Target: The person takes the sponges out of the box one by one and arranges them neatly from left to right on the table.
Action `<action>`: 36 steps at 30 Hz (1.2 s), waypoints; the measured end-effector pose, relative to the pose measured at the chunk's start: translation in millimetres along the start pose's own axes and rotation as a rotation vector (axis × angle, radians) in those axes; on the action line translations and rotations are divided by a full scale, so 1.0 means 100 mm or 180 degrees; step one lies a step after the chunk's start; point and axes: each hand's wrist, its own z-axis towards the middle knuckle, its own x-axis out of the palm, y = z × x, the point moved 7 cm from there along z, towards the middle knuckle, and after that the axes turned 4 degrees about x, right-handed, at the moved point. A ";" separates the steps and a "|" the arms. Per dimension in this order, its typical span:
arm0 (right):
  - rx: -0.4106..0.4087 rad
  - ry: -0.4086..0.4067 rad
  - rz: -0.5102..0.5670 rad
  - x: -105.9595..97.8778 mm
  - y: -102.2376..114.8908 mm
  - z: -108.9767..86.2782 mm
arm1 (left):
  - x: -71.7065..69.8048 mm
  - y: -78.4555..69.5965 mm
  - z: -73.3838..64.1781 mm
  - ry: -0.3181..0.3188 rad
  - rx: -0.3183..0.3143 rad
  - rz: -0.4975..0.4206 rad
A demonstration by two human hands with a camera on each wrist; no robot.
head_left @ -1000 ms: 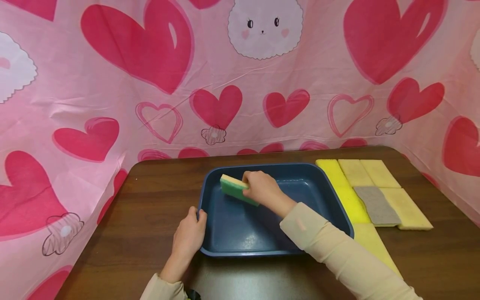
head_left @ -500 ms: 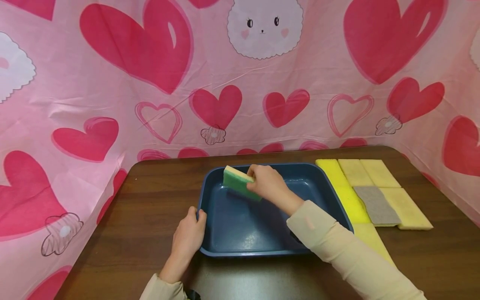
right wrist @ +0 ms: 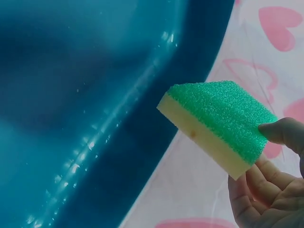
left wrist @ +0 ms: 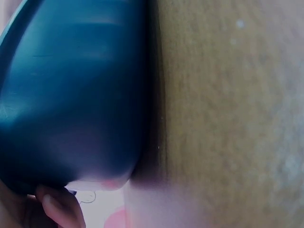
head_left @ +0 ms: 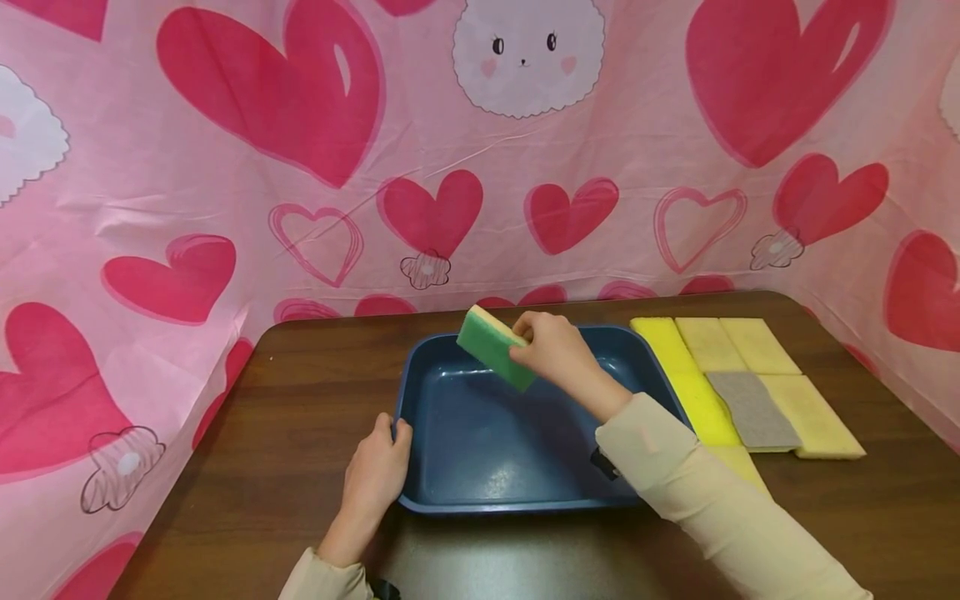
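A dark blue rectangular pan [head_left: 487,450] sits on the wooden table. My left hand [head_left: 378,461] grips its left rim, thumb and fingers at the edge; the left wrist view shows the pan's outer wall [left wrist: 76,95] and a fingertip [left wrist: 58,209]. Over the pan's far side, my right hand [head_left: 558,350] pinches a scrubbing sponge [head_left: 493,346] with a green scouring face and a cream foam side. In the right wrist view the sponge [right wrist: 213,126] is tilted, the thumb on its green face and fingers beneath. Bright wet-looking specks [right wrist: 80,161] line the pan's inner edge.
To the pan's right, bright yellow sponge pieces [head_left: 663,350] and paler ones [head_left: 810,417] lie flat, side by side. A grey pad [head_left: 753,412] lies among them. A pink heart-print cloth [head_left: 465,133] hangs behind the brown table [head_left: 315,392].
My right hand has lifted the sponge up from inside the pan, moving it away and slightly right, so it now overlaps the far rim. My left hand has stayed on the pan's left rim.
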 end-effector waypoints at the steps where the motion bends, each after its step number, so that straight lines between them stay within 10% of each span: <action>1: 0.0007 -0.0007 -0.0001 -0.02 -0.01 0.00 | 0.00 0.00 0.00 -0.0003 0.0003 -0.0002; 36: 0.0145 -0.0284 0.0396 -0.66 -0.42 -0.20 | 0.00 -0.01 -0.02 -0.0043 0.0026 -0.0006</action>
